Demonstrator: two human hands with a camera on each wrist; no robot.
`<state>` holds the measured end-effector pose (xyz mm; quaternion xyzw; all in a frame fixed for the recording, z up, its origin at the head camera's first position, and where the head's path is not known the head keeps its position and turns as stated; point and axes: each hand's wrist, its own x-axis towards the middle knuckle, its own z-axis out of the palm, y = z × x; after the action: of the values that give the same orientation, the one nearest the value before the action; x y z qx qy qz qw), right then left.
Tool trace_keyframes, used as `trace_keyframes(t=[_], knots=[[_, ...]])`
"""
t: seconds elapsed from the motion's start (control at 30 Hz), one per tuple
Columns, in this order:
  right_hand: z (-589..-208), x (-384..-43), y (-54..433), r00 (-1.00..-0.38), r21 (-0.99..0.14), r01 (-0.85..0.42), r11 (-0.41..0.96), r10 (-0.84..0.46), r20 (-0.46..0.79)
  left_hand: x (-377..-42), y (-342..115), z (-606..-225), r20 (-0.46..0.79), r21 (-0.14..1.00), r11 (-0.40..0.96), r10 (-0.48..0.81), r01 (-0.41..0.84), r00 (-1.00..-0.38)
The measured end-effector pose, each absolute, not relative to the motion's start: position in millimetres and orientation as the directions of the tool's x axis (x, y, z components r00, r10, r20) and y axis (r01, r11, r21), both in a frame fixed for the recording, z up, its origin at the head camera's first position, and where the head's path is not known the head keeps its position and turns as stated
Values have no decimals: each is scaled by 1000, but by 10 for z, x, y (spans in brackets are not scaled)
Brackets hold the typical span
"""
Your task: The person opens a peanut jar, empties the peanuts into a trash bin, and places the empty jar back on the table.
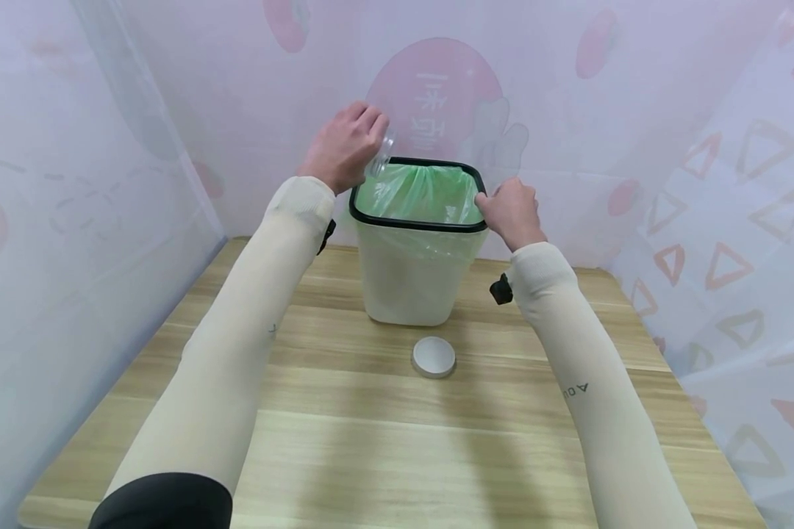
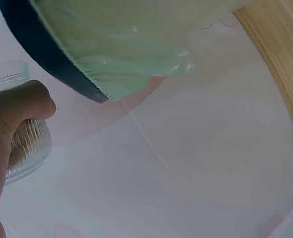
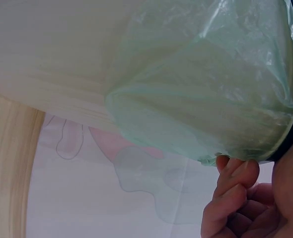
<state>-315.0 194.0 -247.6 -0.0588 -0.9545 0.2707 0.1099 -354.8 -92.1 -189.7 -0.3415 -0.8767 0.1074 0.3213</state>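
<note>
The left hand [image 1: 347, 147], above the centre of the frame and a little left, has its fingers and thumb wrapped around a clear ribbed glass jar [image 1: 381, 156]. In the left wrist view, the jar's threaded neck shows above the thumb and its fluted body below; a brownish patch shows through the glass, and I cannot tell whether it is contents or fingers. The jar is at the left back part of the bin's mouth; whether it touches the rim I cannot tell.

The right hand [image 1: 514, 213], right of centre, grips the right side of the black rim [image 1: 417, 225], thumb over the edge and fingers curled outside against the liner, as the right wrist view shows.

Between the hands, in the middle of the frame, the white trash bin [image 1: 406, 283] stands upright. A translucent green plastic bag [image 1: 426, 187] lines it and folds down over the outside beneath the rim.

Just in front of the bin, below the centre of the frame, a round white lid [image 1: 434, 355] lies flat on the wood-grain table [image 1: 344, 419].

Both forearms wear cream sleeves [image 1: 231, 353], with a small black device [image 1: 501, 289] at each wrist. Around the table hangs a pale cloth backdrop [image 1: 251, 117], printed with a large pink circle at upper centre and triangle outlines at right.
</note>
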Motion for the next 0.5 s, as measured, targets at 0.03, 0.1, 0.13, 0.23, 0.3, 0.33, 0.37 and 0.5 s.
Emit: trace_keyframes(t=[0.03, 0.1, 0.13, 0.23, 0.3, 0.33, 0.37, 0.5], knots=[[-2477, -3150, 1938, -970, -533, 56, 844, 173, 172, -3550, -918, -1903, 493, -414, 741, 671, 529, -554], [-2478, -3148, 1930, -971, -539, 61, 840, 175, 162, -3552, -913, -1914, 501, -425, 736, 676, 527, -541], [-2479, -3150, 1929, -972, -538, 61, 841, 173, 160, -3553, -912, -1920, 507, -430, 734, 678, 525, -533], [-2480, -3153, 1921, -971, -537, 58, 842, 172, 164, -3555, -908, -1935, 526, -442, 731, 681, 520, -509], [-2480, -3153, 1914, -971, -533, 56, 844, 171, 168, -3557, -907, -1939, 537, -447, 729, 683, 519, -495], [-2481, -3154, 1912, -971, -533, 56, 844, 171, 170, -3559, -906, -1940, 542, -449, 728, 683, 518, -490], [-2480, -3148, 1905, -970, -535, 56, 843, 173, 171, -3558, -906, -1938, 544, -452, 727, 684, 517, -486], [-2478, -3135, 1896, -968, -536, 56, 842, 178, 178, -3557, -904, -1933, 541, -457, 725, 687, 515, -486]])
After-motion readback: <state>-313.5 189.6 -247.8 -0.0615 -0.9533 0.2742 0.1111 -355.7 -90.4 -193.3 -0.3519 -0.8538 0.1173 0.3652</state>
